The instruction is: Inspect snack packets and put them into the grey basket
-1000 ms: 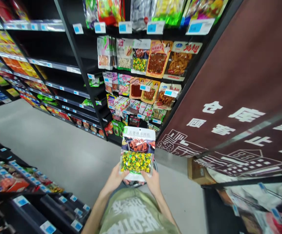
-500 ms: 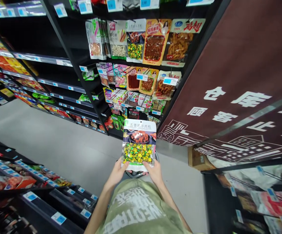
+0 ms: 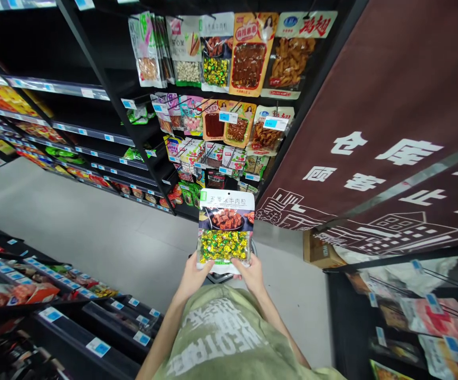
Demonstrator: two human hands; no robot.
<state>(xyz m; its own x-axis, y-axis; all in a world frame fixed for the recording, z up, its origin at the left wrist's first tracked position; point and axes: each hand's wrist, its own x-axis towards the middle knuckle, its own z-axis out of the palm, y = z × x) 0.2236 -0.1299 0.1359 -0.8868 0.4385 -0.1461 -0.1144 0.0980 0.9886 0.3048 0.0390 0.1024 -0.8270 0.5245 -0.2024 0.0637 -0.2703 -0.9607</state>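
Upright in front of my body is a snack bag (image 3: pixel 226 229), white at the top, with a picture of meat cubes and a clear window onto gold and green wrapped pieces. My left hand (image 3: pixel 194 272) grips its lower left corner, thumb on the front. At the lower right corner my right hand (image 3: pixel 249 272) holds it the same way; the other fingers of both hands are mostly hidden behind the bag. A matching bag (image 3: pixel 216 58) hangs on the rack ahead, between a pistachio bag (image 3: pixel 187 58) and an orange-framed packet (image 3: pixel 251 58).
Hanging snack packets fill several rows of the dark rack. A brown curtain (image 3: pixel 351 105) with white lettering covers the right side, with a cardboard box (image 3: pixel 322 250) at its foot. Shelves with price tags (image 3: pixel 98 347) stand at lower left. Grey floor (image 3: pixel 134 227) runs between.
The view has tipped down slightly, so the rack's upper packets sit higher in the picture. Both hands keep hold of the bag, which tilts a little differently and shows less glare.
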